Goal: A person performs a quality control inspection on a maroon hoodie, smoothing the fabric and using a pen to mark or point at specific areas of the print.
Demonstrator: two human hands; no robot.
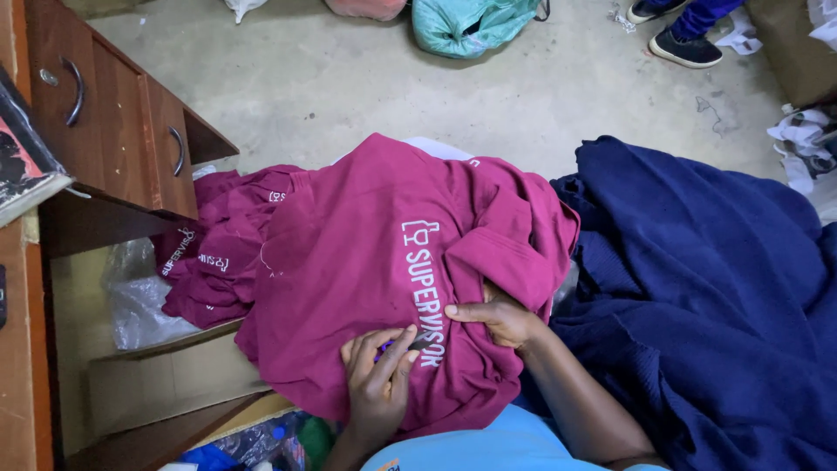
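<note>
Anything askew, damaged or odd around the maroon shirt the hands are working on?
No damage shows. The maroon shirt lies crumpled, not flat, under the left hand and right hand. More maroon shirts sit in a loose heap beside the wooden cabinet, and a navy cloth is bunched alongside. Paper scraps litter the floor.

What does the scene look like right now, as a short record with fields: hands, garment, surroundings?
left hand: rests flat on the maroon shirt, fingers on its white lettering; something small and dark under the fingers, too hidden to tell
right hand: pinches a fold of the same shirt at its right side
garment: maroon shirt spread over the lap, lettering side up
left of it: more maroon shirts in a heap beside a wooden cabinet
right of it: dark blue fabric
far floor: teal bag; another person's shoe
</note>
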